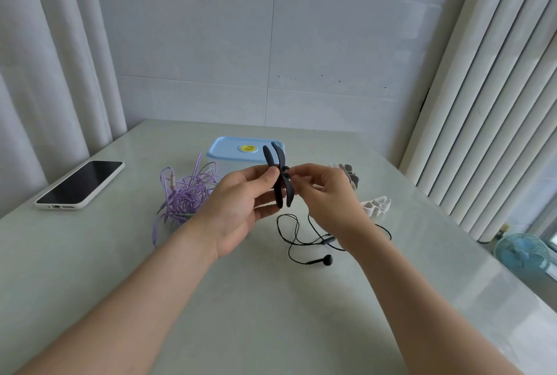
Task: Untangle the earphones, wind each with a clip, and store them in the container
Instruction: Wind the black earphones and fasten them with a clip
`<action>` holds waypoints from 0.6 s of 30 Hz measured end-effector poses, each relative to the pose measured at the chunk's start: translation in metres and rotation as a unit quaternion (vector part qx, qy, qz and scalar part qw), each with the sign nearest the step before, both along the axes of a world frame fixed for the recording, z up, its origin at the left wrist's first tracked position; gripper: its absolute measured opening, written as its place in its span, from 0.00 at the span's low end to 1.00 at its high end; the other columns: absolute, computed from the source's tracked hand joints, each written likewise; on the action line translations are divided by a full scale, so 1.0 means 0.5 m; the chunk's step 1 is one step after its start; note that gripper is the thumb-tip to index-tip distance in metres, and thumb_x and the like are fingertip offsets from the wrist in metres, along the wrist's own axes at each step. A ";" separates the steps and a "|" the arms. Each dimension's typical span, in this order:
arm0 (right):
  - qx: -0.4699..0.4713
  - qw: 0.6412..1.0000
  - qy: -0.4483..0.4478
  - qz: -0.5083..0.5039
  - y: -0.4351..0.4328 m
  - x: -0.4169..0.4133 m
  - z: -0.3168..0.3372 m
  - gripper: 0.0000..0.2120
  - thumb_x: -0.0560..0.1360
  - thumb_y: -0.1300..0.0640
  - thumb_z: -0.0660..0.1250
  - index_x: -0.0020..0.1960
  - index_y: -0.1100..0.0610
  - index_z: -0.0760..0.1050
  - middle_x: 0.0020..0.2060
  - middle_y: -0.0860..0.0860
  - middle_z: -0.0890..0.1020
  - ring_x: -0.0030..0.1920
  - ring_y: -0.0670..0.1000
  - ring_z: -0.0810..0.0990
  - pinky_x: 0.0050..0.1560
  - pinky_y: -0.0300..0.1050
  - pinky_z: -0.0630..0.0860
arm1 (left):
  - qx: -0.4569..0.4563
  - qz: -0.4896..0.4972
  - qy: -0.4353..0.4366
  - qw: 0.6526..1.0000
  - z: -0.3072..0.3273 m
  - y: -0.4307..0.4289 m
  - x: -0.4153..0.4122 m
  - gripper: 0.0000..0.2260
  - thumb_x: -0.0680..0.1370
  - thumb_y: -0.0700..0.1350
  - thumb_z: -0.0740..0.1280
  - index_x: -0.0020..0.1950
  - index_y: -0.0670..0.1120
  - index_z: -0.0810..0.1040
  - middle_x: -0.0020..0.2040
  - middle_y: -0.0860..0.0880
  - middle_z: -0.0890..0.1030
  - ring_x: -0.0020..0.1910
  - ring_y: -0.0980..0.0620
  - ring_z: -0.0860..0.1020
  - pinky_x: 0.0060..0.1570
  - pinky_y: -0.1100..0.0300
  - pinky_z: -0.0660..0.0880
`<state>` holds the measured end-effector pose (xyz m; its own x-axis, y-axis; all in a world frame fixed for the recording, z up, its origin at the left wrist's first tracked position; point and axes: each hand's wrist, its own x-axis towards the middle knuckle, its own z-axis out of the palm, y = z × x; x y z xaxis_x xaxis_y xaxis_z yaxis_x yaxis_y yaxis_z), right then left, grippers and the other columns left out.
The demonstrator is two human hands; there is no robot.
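With the left grip (pixel 241 208) pinching the black clip (pixel 281 163) steady, the right grip (pixel 328 193), pinched on the black earphones (pixel 327 260), should seat their cord centrally and wind evenly.

Black clip (pixel 278 175), purple earphones (pixel 187 193)

Left hand (pixel 241 208), right hand (pixel 328 196): both bare. Forearms (pixel 135 299) bare down to frame's lower edge.

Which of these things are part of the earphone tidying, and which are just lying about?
In use: black clip, held by left hand and right hand; black earphones; purple earphones; blue container; spare clips.
Lying about: phone; small fan.
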<state>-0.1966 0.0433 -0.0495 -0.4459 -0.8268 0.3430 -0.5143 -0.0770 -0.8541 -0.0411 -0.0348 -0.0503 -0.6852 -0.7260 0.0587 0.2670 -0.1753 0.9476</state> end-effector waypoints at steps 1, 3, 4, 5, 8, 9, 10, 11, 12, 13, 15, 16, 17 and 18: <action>0.008 1.000 0.000 -0.003 -0.001 0.000 -0.002 0.09 0.83 0.59 0.67 0.51 0.50 0.86 0.32 0.44 0.82 0.30 0.41 0.75 0.36 0.36 0.71 | -0.002 0.009 -0.006 1.000 0.001 -0.001 0.001 0.12 0.84 0.45 0.66 0.61 0.38 0.81 0.54 0.38 0.84 0.51 0.45 0.83 0.50 0.57 0.80; 0.023 1.000 -0.018 -0.011 -0.001 -0.001 -0.003 0.06 0.81 0.54 0.71 0.48 0.49 0.85 0.30 0.43 0.81 0.29 0.44 0.73 0.35 0.42 0.72 | -0.004 0.026 -0.033 0.999 0.009 0.003 0.007 0.08 0.84 0.47 0.67 0.57 0.44 0.83 0.55 0.41 0.86 0.46 0.50 0.85 0.35 0.61 0.78; 0.033 0.999 -0.028 -0.012 0.001 -0.002 -0.003 0.06 0.80 0.52 0.72 0.46 0.51 0.85 0.30 0.44 0.81 0.29 0.45 0.72 0.34 0.42 0.71 | -0.004 0.032 -0.053 0.998 0.010 0.003 0.008 0.06 0.83 0.50 0.68 0.55 0.49 0.83 0.54 0.45 0.87 0.44 0.53 0.85 0.37 0.60 0.75; 0.045 0.999 -0.031 -0.005 0.004 -0.002 0.000 0.07 0.80 0.51 0.73 0.45 0.53 0.84 0.31 0.46 0.83 0.28 0.46 0.71 0.31 0.41 0.70 | -0.009 0.038 -0.075 0.996 0.007 -0.001 0.008 0.06 0.81 0.54 0.70 0.53 0.54 0.84 0.53 0.48 0.87 0.44 0.55 0.85 0.43 0.55 0.70; 0.084 0.995 0.010 0.047 0.011 0.003 0.004 0.03 0.79 0.55 0.74 0.48 0.53 0.86 0.38 0.58 0.86 0.28 0.49 0.71 0.33 0.38 0.69 | -0.015 0.088 -0.067 0.994 0.002 -0.011 0.009 0.08 0.72 0.59 0.77 0.46 0.57 0.87 0.47 0.53 0.88 0.47 0.50 0.85 0.53 0.44 0.67; 0.092 0.994 0.015 0.062 0.013 0.005 0.005 0.04 0.78 0.58 0.73 0.49 0.52 0.87 0.40 0.59 0.87 0.30 0.53 0.73 0.36 0.40 0.71 | -0.012 0.110 -0.052 0.992 0.001 -0.012 0.009 0.09 0.70 0.59 0.77 0.46 0.57 0.87 0.46 0.54 0.88 0.48 0.48 0.84 0.54 0.44 0.69; 0.097 0.993 0.015 0.071 0.016 0.007 0.007 0.06 0.77 0.60 0.73 0.49 0.51 0.87 0.40 0.57 0.88 0.32 0.56 0.75 0.38 0.41 0.73 | -0.008 0.129 -0.042 0.991 0.002 -0.013 0.009 0.10 0.69 0.59 0.76 0.45 0.56 0.87 0.44 0.54 0.87 0.49 0.47 0.84 0.54 0.44 0.70; 0.100 0.992 0.009 0.078 0.018 0.009 0.010 0.07 0.76 0.61 0.74 0.50 0.51 0.88 0.39 0.54 0.88 0.33 0.54 0.77 0.39 0.41 0.74 | -0.004 0.140 -0.036 0.990 0.002 -0.014 0.008 0.10 0.70 0.59 0.76 0.45 0.55 0.87 0.43 0.54 0.87 0.49 0.47 0.84 0.53 0.44 0.71; 0.101 0.992 0.005 0.082 0.020 0.010 0.012 0.07 0.76 0.61 0.74 0.49 0.52 0.88 0.39 0.52 0.88 0.34 0.51 0.79 0.39 0.41 0.74 | -0.004 0.143 -0.033 0.989 0.002 -0.014 0.007 0.09 0.71 0.58 0.77 0.44 0.54 0.87 0.42 0.54 0.87 0.47 0.48 0.84 0.51 0.44 0.72; 0.099 0.991 0.003 0.086 0.022 0.012 0.013 0.07 0.75 0.62 0.74 0.48 0.52 0.88 0.38 0.51 0.88 0.36 0.49 0.80 0.40 0.41 0.74 | -0.003 0.143 -0.036 0.989 0.002 -0.015 0.005 0.08 0.73 0.57 0.77 0.44 0.54 0.86 0.41 0.54 0.86 0.45 0.49 0.84 0.46 0.46 0.72; 0.093 0.991 0.011 0.094 0.024 0.015 0.016 0.06 0.75 0.62 0.73 0.45 0.54 0.88 0.36 0.52 0.88 0.37 0.51 0.80 0.39 0.41 0.74 | -0.002 0.149 -0.058 0.987 0.001 -0.013 0.002 0.08 0.77 0.57 0.74 0.47 0.54 0.83 0.41 0.54 0.86 0.44 0.51 0.86 0.38 0.52 0.68; 0.089 0.990 0.019 0.104 0.025 0.017 0.017 0.06 0.75 0.62 0.73 0.44 0.55 0.88 0.35 0.52 0.88 0.37 0.52 0.80 0.39 0.42 0.74 | -0.005 0.153 -0.069 0.986 0.001 -0.011 0.001 0.08 0.78 0.57 0.73 0.49 0.53 0.82 0.43 0.54 0.86 0.45 0.51 0.86 0.36 0.54 0.67; 0.086 0.989 0.023 0.115 0.028 0.020 0.020 0.05 0.76 0.62 0.73 0.44 0.56 0.88 0.34 0.52 0.87 0.35 0.50 0.80 0.38 0.42 0.73 | -0.013 0.159 -0.077 0.984 0.000 -0.009 0.002 0.09 0.79 0.57 0.72 0.52 0.52 0.81 0.45 0.54 0.87 0.47 0.50 0.87 0.36 0.54 0.67; 0.080 0.989 0.023 0.124 0.031 0.020 0.023 0.05 0.77 0.62 0.73 0.45 0.57 0.88 0.33 0.52 0.86 0.32 0.47 0.78 0.36 0.39 0.72 | -0.023 0.166 -0.085 0.982 -0.002 -0.007 0.002 0.10 0.79 0.56 0.72 0.53 0.52 0.81 0.47 0.54 0.87 0.48 0.51 0.87 0.36 0.53 0.68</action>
